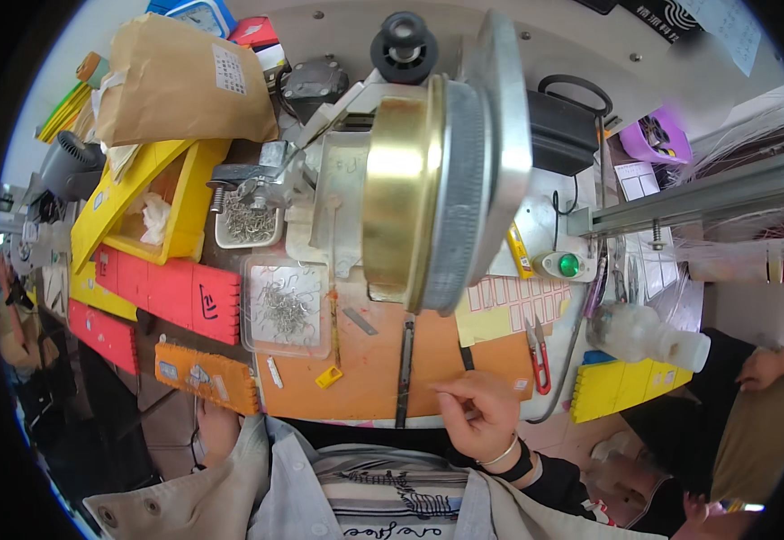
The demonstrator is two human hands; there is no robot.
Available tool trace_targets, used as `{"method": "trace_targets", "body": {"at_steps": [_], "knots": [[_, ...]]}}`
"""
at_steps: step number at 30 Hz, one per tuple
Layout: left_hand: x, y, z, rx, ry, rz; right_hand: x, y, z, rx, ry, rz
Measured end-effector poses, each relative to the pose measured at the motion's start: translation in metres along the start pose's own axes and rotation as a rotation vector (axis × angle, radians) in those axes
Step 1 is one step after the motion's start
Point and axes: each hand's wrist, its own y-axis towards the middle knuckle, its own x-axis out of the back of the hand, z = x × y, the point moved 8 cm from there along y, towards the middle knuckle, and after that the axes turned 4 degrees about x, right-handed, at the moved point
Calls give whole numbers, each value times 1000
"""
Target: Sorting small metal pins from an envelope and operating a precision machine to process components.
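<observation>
Head view: I see the brass-rimmed drum machine [428, 189] above the orange work mat [365, 360]. My right hand [477, 414], fingers pinched together, rests at the mat's near edge beside the dark metal strip [405, 369]; my left hand [216, 432] lies partly hidden, its grip unclear.

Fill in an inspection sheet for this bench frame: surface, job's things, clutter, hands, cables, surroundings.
Surface: orange mat on a crowded bench.
Job's things: clear tray of small wire hooks; dark thin tool lying on the mat beside the right hand; big brass drum on the machine.
Clutter: red scissors, yellow box, brown envelope, clear bottle, red and orange foam blocks.
Hands: right hand at the mat's near edge, fingertips pinched, held item too small to tell; left hand low beside the bench, mostly hidden.
Cables: black cable above the green button.
Surroundings: another person's hand at right.
</observation>
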Motion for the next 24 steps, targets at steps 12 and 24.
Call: {"method": "trace_targets", "body": {"at_steps": [12,24], "knots": [[-18,-8,29,-269,-146,-232,7,-15,-2,-63,-273,-141],[-23,1,35,-152,-331,-141,2,-18,-6,-71,-284,-107]]}}
